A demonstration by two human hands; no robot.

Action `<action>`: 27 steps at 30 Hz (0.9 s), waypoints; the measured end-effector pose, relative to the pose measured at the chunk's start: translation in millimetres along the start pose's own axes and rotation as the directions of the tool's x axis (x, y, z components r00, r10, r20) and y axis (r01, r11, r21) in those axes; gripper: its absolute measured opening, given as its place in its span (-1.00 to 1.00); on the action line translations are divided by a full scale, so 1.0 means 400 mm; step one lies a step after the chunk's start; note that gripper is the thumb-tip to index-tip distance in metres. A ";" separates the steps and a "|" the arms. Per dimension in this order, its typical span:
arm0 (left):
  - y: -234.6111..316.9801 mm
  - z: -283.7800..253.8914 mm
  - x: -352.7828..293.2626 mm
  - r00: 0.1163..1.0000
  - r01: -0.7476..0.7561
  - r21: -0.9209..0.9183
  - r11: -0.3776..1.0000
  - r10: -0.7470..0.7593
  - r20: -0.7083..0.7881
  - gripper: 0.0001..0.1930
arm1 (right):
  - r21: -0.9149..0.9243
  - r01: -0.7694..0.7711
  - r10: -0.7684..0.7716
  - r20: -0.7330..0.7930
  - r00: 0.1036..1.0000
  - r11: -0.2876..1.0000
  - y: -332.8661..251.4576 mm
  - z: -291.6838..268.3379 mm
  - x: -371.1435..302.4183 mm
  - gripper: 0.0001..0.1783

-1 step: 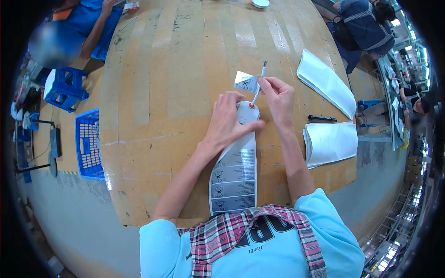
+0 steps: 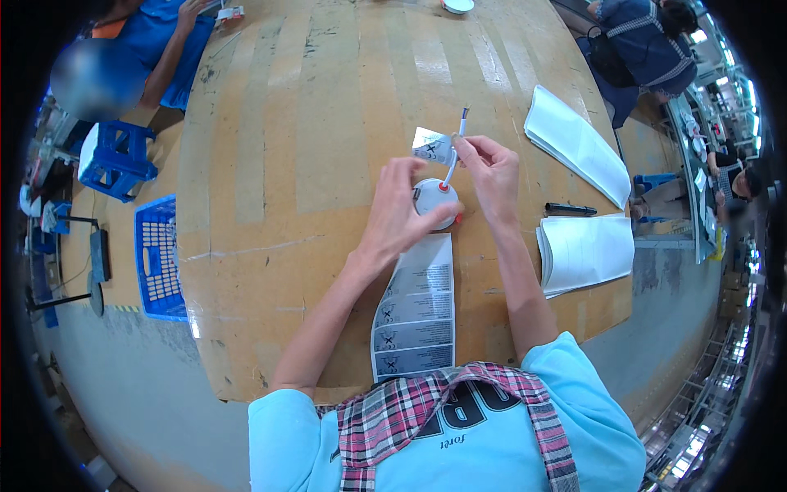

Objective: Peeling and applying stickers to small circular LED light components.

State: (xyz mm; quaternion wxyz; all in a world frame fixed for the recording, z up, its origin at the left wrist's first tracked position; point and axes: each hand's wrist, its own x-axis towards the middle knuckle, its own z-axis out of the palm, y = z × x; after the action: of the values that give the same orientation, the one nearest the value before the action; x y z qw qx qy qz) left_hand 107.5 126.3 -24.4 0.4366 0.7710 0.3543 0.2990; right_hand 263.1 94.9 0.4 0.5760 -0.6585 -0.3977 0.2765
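Note:
My left hand (image 2: 393, 209) curves its thumb and fingers around a round white device (image 2: 434, 205) on the table. A red grommet sits at its top, and a second small red piece shows beside my thumb. From the grommet a white cable (image 2: 452, 169) runs up to bare wire ends. With thumb and forefinger, my right hand (image 2: 490, 168) pinches the cable together with the edge of a silver label (image 2: 432, 146), which sticks out to the left. A strip of silver labels (image 2: 415, 307) lies below my left hand and reaches the table's near edge.
At the right lie folded white sheets (image 2: 574, 148), another white stack (image 2: 586, 256) and a black pen (image 2: 570, 210). A blue basket (image 2: 156, 258) and blue stool (image 2: 119, 160) stand left of the table (image 2: 270, 164). A white round piece (image 2: 457, 6) lies far off. Other people are near both sides.
The round device has turned and shifted slightly left in my left hand, showing a second red piece by my thumb. The label and cable in my right hand have moved slightly left.

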 end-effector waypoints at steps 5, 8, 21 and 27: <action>-0.022 -0.018 0.060 0.973 0.118 -0.530 0.840 -0.205 -0.108 -0.50 | 0.015 0.024 -0.025 0.065 0.998 1.000 -0.002 -0.002 0.002 -0.70; -0.032 -0.027 0.079 0.977 0.186 -0.535 0.824 -0.214 0.011 -0.59 | 0.091 0.016 -0.023 0.082 0.996 0.996 -0.005 -0.009 0.009 -0.69; -0.002 -0.004 -0.001 0.966 -0.228 0.312 0.922 0.176 0.187 -0.20 | 0.474 -0.125 0.009 0.240 0.971 0.872 0.046 -0.046 0.048 -0.64; 0.012 -0.057 0.037 0.943 0.020 0.114 0.993 -0.057 0.327 -0.13 | 0.529 -0.092 -0.051 0.250 0.967 0.843 0.057 -0.068 0.053 -0.64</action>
State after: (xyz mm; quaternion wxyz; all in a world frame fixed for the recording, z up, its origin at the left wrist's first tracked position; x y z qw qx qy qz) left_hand 99.8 146.8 -7.7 0.4526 0.8258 0.3070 0.1374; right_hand 301.6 97.6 -15.0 0.6783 -0.4343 -0.3678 0.4647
